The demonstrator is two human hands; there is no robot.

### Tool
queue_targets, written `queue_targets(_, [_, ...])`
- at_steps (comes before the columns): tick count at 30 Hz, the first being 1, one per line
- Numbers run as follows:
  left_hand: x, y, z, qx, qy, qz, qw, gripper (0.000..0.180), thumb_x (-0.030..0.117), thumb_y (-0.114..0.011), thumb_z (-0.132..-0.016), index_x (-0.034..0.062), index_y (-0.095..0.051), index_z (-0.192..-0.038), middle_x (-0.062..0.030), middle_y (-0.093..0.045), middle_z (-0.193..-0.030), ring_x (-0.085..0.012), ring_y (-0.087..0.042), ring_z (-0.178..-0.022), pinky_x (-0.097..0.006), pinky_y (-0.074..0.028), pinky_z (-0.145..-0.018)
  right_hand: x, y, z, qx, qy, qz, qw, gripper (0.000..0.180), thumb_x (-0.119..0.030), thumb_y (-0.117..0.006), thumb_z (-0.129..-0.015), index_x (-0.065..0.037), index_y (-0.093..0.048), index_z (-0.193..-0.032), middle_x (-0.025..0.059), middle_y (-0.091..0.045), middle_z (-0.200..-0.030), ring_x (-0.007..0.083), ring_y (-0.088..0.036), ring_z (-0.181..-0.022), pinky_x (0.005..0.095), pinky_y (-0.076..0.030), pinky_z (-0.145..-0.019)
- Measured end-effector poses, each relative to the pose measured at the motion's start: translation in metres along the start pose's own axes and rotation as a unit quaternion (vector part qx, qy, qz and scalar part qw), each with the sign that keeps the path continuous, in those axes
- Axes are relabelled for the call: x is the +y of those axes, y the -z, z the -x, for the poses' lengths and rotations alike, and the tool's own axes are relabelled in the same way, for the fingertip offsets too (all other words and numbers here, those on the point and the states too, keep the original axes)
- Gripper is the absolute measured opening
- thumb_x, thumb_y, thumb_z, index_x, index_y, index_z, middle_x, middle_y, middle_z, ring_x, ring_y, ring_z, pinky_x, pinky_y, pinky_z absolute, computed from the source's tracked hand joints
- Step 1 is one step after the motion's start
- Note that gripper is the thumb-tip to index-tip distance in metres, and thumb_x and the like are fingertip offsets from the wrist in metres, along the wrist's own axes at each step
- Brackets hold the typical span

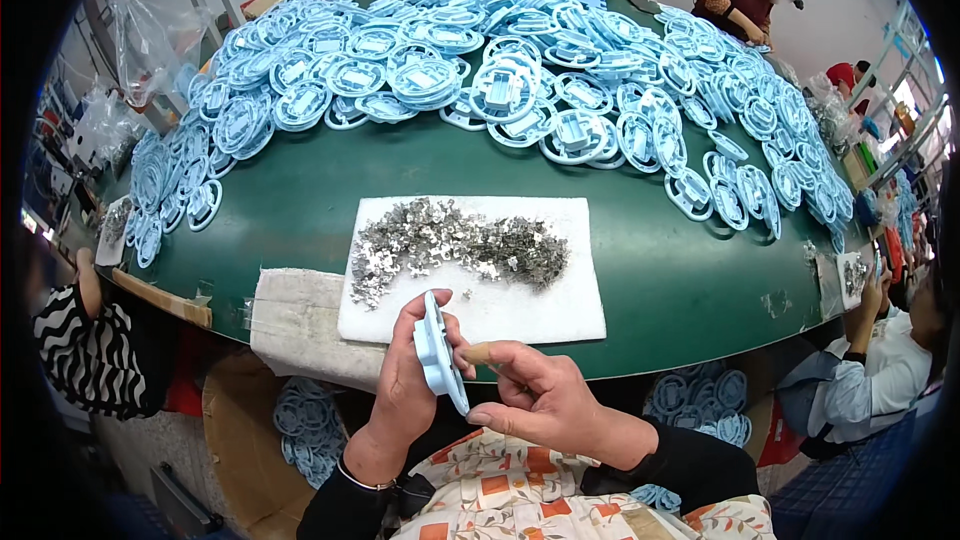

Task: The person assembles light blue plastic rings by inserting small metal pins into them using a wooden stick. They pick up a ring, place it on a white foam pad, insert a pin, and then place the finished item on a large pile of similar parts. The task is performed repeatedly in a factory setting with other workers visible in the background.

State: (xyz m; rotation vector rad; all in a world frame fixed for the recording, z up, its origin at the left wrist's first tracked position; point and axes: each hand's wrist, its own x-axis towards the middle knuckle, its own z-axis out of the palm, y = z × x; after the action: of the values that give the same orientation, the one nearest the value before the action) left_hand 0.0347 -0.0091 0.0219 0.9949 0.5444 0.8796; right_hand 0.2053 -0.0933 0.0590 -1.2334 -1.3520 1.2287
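Note:
Above my lap, my left hand (pixel 402 380) grips a light blue oval plastic part (pixel 434 355), held on edge with its raised block toward the palm. My right hand (pixel 540 395) is at the part's other face, its thumb against the lower rim. Tan tape or a finger cover wraps its index finger, which reaches to the part. Whether a small metal piece is under those fingertips is hidden. Just beyond my hands, many small silvery metal clips (pixel 450 245) lie heaped on a white foam board (pixel 480 324).
A large heap of similar light blue parts (pixel 420 80) covers the far side of the green table (pixel 300 175). A pale cloth pad (pixel 300 325) lies left of the foam board. Cardboard boxes (pixel 235 430) with more parts stand below the table edge. Other people sit around the table.

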Motion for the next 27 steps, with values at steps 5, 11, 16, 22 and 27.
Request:
queue_targets(5, [-0.005, 0.004, 0.024, 0.061, 0.084, -0.079, 0.991, 0.050, 0.030, -0.038, -0.107, 0.0028, -0.031, -0.149, -0.0064, -0.055, -0.110, -0.0126, -0.061, -0.092, -0.030, -0.057, -0.083, 0.007, 0.011, 0.016, 0.042, 0.078, 0.082, 0.993, 0.032, -0.016, -0.079, -0.090, 0.000, -0.069, -0.116, -0.0016, -0.051, -0.063, 0.0043, -0.042, -0.052, 0.0241, -0.032, -0.048])
queue_targets(11, [0.002, 0.007, 0.031, 0.066, 0.105, -0.092, 0.988, 0.050, 0.007, -0.048, -0.099, -0.0008, -0.034, -0.147, -0.0128, -0.054, -0.128, -0.0178, -0.059, -0.117, -0.035, -0.053, -0.099, 0.001, 0.019, 0.013, 0.048, 0.018, 0.052, 0.997, 0.017, -0.010, -0.072, -0.094, 0.002, -0.069, -0.105, -0.0008, -0.058, -0.064, 0.0030, -0.046, -0.055, 0.0231, -0.037, -0.049])
queue_targets(16, [0.043, 0.015, 0.016, -0.007, -0.083, -0.348, 0.934, 0.039, 0.008, -0.057, -0.097, -0.0015, -0.055, -0.135, -0.0093, -0.062, -0.118, -0.0113, -0.060, -0.101, -0.027, -0.052, -0.088, -0.011, 0.034, -0.006, -0.013, -0.039, 0.081, 0.996, 0.016, -0.013, -0.070, -0.096, 0.001, -0.069, -0.102, -0.0007, -0.059, -0.065, 0.0031, -0.046, -0.057, 0.0241, -0.038, -0.051])
queue_targets(22, [0.049, 0.020, 0.009, -0.055, 0.017, -0.295, 0.954, 0.023, 0.010, -0.058, -0.099, -0.0038, -0.066, -0.115, -0.0065, -0.072, -0.096, -0.0077, -0.064, -0.083, -0.024, -0.053, -0.075, -0.013, 0.030, -0.057, 0.004, 0.058, 0.259, 0.964, 0.016, -0.015, -0.071, -0.094, -0.005, -0.070, -0.107, 0.0095, -0.068, -0.073, 0.0207, -0.060, -0.057, 0.0328, -0.048, -0.054])
queue_targets(27, [0.040, 0.025, 0.009, -0.011, 0.080, -0.219, 0.972, 0.021, 0.011, -0.057, -0.100, -0.0037, -0.066, -0.112, -0.0031, -0.071, -0.094, -0.0057, -0.061, -0.082, -0.023, -0.051, -0.075, 0.009, 0.035, -0.088, -0.025, 0.128, 0.483, 0.866, 0.013, -0.015, -0.070, -0.091, -0.010, -0.071, -0.103, 0.0106, -0.072, -0.087, 0.0328, -0.070, -0.073, 0.0427, -0.056, -0.063])
